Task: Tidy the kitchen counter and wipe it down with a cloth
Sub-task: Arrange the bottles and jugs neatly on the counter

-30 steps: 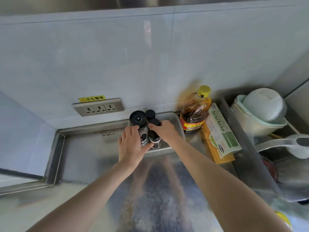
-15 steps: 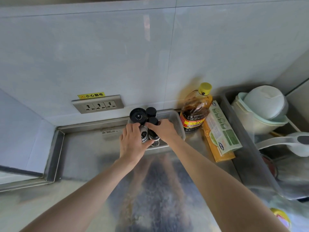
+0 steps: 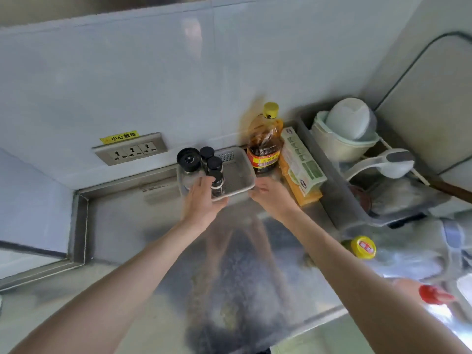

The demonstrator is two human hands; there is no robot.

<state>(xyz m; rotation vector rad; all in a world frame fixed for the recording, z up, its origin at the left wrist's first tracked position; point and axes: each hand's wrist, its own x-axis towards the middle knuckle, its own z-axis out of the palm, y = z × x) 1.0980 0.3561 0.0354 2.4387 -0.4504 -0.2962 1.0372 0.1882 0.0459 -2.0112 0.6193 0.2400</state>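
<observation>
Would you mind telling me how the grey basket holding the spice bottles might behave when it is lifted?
The basket probably weighs left: the bottles crowd that end, so it may dip there. The tall, narrow bottles could tip. The left hand and right hand at either end should steady it.

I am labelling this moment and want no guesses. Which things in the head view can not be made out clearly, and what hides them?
- Head view: the front of the grey basket is covered by the left hand.
- The fingertips of the right hand are blurred by motion, so its grip on the basket is unclear.
- The spice bottles have labels too small to read.
- The red cap is blurred near the right edge; its bottle cannot be identified.
</observation>
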